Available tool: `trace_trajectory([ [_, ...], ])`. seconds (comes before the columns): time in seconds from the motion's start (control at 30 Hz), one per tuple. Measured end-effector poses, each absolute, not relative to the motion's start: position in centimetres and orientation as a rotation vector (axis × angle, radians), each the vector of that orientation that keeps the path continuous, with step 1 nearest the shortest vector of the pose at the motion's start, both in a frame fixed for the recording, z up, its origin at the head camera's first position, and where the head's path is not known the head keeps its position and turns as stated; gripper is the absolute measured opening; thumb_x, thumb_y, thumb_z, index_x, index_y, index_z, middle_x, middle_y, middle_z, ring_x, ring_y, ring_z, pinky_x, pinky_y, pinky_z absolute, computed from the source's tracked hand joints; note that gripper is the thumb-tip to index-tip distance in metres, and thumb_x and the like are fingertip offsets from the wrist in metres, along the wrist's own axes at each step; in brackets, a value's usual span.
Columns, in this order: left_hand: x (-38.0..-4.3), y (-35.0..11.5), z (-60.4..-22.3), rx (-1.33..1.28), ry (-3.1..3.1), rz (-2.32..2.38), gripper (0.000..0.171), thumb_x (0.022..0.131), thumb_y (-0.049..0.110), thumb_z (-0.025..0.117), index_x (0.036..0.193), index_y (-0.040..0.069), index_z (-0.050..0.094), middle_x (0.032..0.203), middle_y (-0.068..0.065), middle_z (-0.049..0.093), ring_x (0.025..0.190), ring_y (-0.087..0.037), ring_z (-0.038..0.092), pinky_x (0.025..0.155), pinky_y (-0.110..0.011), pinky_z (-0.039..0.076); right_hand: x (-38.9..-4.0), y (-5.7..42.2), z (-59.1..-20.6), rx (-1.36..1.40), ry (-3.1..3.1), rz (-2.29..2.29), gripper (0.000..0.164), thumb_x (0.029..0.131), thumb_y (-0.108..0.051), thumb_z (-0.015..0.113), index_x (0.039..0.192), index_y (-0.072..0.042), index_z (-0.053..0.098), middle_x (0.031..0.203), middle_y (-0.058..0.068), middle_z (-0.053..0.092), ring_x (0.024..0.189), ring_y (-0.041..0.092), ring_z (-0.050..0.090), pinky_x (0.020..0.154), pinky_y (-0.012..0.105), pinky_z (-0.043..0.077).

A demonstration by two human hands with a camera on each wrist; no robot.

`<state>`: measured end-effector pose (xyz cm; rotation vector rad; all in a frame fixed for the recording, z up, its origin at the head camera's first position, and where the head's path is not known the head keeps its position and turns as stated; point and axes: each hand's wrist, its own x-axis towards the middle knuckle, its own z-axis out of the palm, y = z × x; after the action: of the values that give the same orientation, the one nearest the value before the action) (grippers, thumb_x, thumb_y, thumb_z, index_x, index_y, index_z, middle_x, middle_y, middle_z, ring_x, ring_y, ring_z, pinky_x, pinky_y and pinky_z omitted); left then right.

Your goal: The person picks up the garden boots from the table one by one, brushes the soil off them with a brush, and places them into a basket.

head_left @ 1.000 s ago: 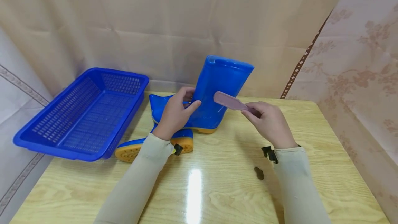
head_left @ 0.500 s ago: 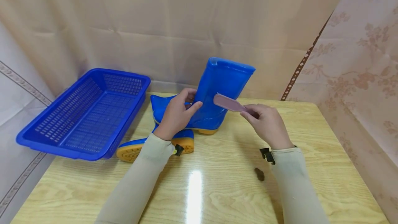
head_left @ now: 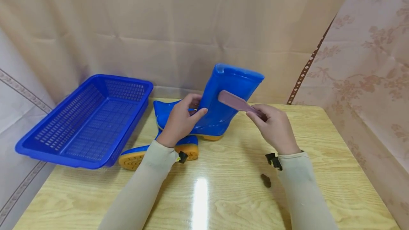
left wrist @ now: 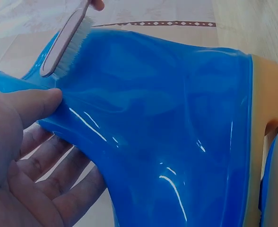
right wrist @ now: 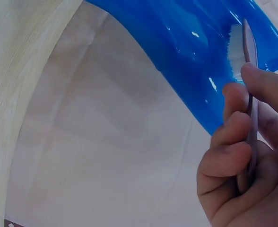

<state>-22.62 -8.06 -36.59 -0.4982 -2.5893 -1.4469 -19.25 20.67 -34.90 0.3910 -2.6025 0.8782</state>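
A blue rubber boot (head_left: 217,116) with a yellow sole stands tilted on the table, its shaft leaning right. My left hand (head_left: 183,119) grips the front of the shaft, thumb on the near side and fingers behind it, as the left wrist view shows. In my right hand (head_left: 277,126) is the handle of a pinkish brush (head_left: 232,101); its white bristles (right wrist: 235,53) lie against the boot's shaft. Under and beside my left wrist a second blue boot (head_left: 188,147) lies on its side, yellow sole (head_left: 131,160) toward me.
A blue plastic basket (head_left: 110,125) with slotted walls stands at the left of the wood-grain table (head_left: 230,201). A small dark brown lump (head_left: 265,180) lies near my right sleeve. Beige curtain (head_left: 179,34) hangs behind, and a floral cloth (head_left: 367,74) at the right.
The brush has moved slightly up along the boot's shaft in my right hand. My left hand keeps its grip on the boot. The whole view has shifted a little.
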Motion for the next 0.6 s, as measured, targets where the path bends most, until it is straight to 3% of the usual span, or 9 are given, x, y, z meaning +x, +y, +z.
trace_trajectory([
  [0.3, -22.58, -8.10, -36.53, -0.509, -2.598, -1.384, 0.036, 0.102, 0.029, 0.068, 0.134, 0.015, 0.059, 0.124, -0.003, 0.068, 0.115, -0.020, 0.065, 0.102, -0.044, 0.054, -19.71, 20.69, -35.59, 0.382, -2.792, 0.787, 0.024, 0.102, -0.028, 0.068, 0.114, -0.011, 0.080, 0.102, 0.007, 0.078, 0.074, 0.020, 0.061, 0.066, 0.035, 0.048],
  [0.6, -22.63, -8.16, -36.70, -0.503, -2.597, -1.392, 0.034, 0.105, 0.030, 0.062, 0.135, 0.013, 0.056, 0.121, -0.005, 0.068, 0.112, -0.021, 0.065, 0.101, -0.043, 0.055, -19.18, 20.49, -35.22, 0.452, -2.643, 0.757, 0.023, 0.101, -0.027, 0.070, 0.116, -0.013, 0.079, 0.093, 0.002, 0.075, 0.068, 0.016, 0.055, 0.059, 0.031, 0.043],
])
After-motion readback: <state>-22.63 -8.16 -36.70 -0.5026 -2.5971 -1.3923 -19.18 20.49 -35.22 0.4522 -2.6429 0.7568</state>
